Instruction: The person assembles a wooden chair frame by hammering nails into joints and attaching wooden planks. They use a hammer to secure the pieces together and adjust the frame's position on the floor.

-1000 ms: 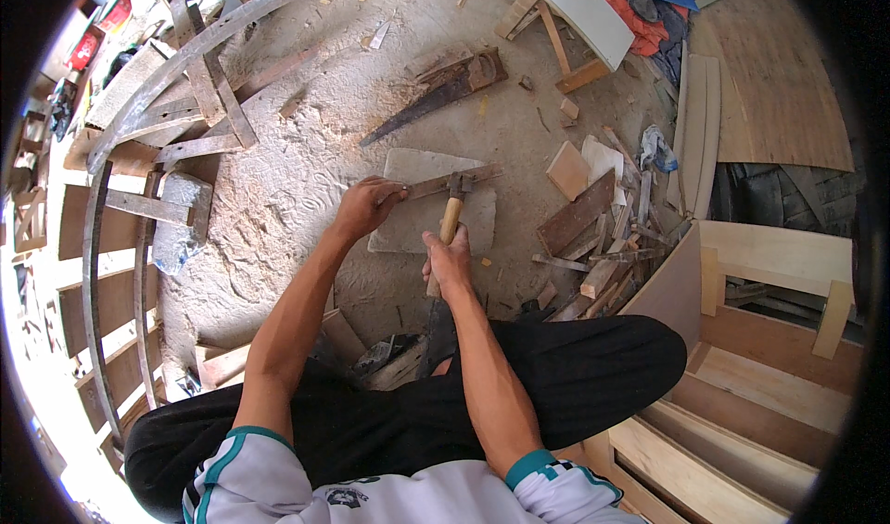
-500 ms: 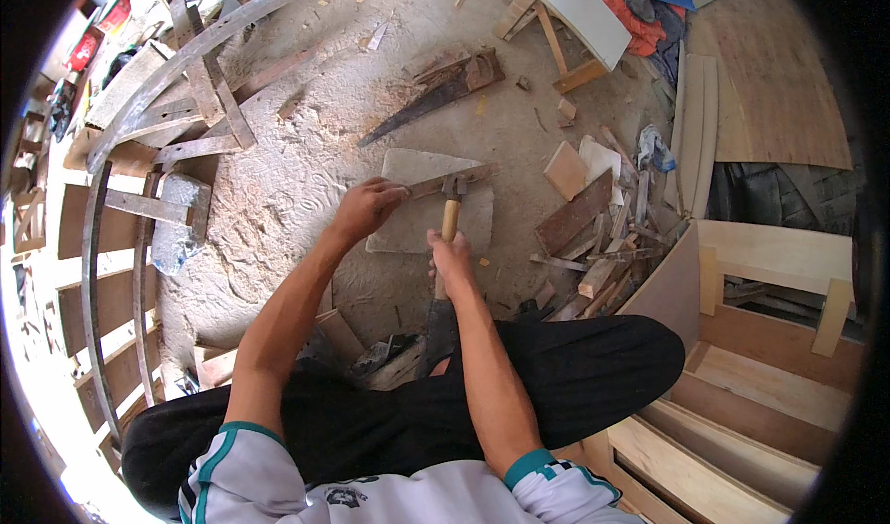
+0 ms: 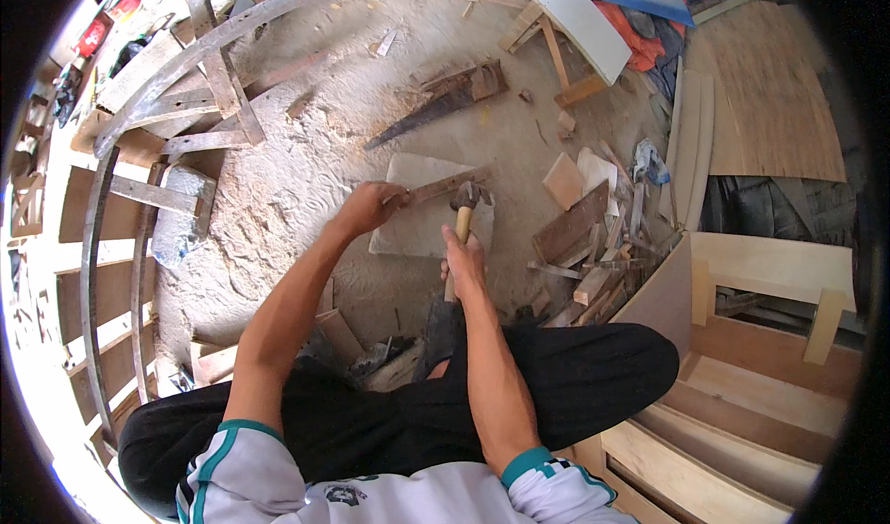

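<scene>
Sawdust-strewn workshop floor | left hand [image 3: 369, 207] clamped on thin wood strip [image 3: 443, 186], pinned flat against stone slab [image 3: 417, 227] | right hand [image 3: 464, 260] fisted round hammer [image 3: 465, 210], head above strip.

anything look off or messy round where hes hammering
Yes. Offcuts lie in a loose heap right of the slab, and a handsaw lies bare on the sandy floor. The left hand pins a strip; the right hand grips a hammer.
</scene>
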The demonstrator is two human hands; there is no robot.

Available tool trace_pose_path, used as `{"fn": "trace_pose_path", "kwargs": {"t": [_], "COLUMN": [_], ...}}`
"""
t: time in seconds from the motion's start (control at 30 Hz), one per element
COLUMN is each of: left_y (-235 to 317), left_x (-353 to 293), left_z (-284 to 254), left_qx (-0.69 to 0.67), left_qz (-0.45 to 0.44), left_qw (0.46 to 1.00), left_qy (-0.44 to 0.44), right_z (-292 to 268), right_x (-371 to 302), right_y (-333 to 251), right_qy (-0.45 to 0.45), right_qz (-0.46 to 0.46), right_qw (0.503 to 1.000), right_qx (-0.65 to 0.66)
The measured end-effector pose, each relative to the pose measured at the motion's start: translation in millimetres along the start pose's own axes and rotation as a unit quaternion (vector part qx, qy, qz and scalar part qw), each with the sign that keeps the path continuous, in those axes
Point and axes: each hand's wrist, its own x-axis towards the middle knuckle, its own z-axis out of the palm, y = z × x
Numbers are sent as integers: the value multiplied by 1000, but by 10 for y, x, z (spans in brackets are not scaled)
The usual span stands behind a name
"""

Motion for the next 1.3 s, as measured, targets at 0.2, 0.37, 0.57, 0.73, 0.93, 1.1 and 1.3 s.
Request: {"fn": "trace_pose_path", "kwargs": {"t": [0.2, 0.37, 0.57, 0.73, 0.93, 1.1, 1.3], "left_y": [-75, -85, -44, -119, -190, -213, -201], "left_x": [9, -23, 1, -8, -147, -206, -215], "left_z": [-64, -41, -47, 32, 184, 239, 283], "left_qx": [-28, -37, -12, -5, 63, 61, 82], "left_qz": [-4, 6, -8, 27, 93, 114, 119], "left_qw": [999, 999, 999, 1000, 992, 989, 986], "left_qy": [-40, -30, -36, -6, 50, 76, 86], "right_z": [56, 56, 55, 40, 118, 243, 374], "right_x": [-22, -86, -75, -38, -211, -474, -587], "right_y": [-30, -101, -77, -39, -13, 58, 163], "right_qy": [12, 8, 17, 15, -1, -29, -17], "right_qz": [13, 18, 15, 12, -14, -104, -84], "right_qw": [1000, 1000, 999, 1000, 999, 988, 996], "right_qx": [18, 21, 27, 21, 46, 111, 27]}}
